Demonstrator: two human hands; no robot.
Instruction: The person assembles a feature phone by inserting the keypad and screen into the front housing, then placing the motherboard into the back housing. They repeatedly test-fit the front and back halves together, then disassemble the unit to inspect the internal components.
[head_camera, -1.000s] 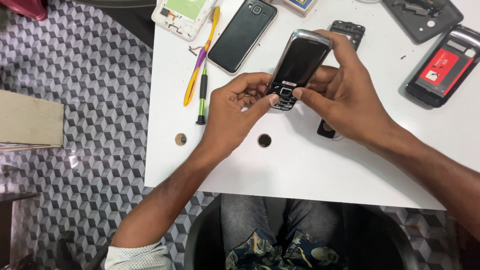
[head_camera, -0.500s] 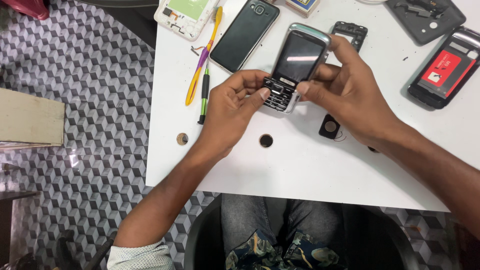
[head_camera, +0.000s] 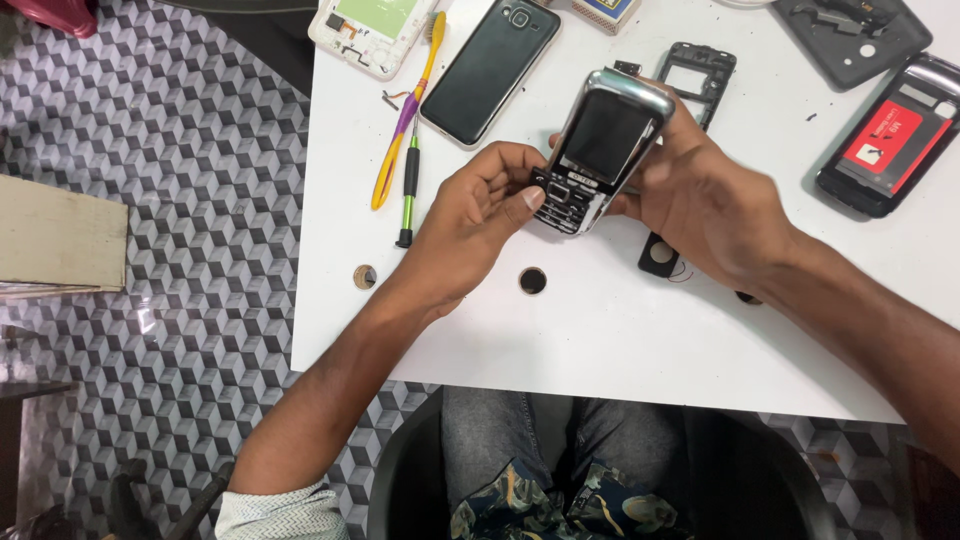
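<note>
Both hands on the keypad phone, held above mid-bench. Left hand closed on keypad end, thumb pressing keys; right hand wrapped round its side and back. Phone looks assembled. Loose black frame lies near far edge.

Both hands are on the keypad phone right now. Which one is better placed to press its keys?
Probably the left hand: its thumb already rests on the keypad of the keypad phone. The right hand wraps behind the body, supporting it above the white table.
</note>
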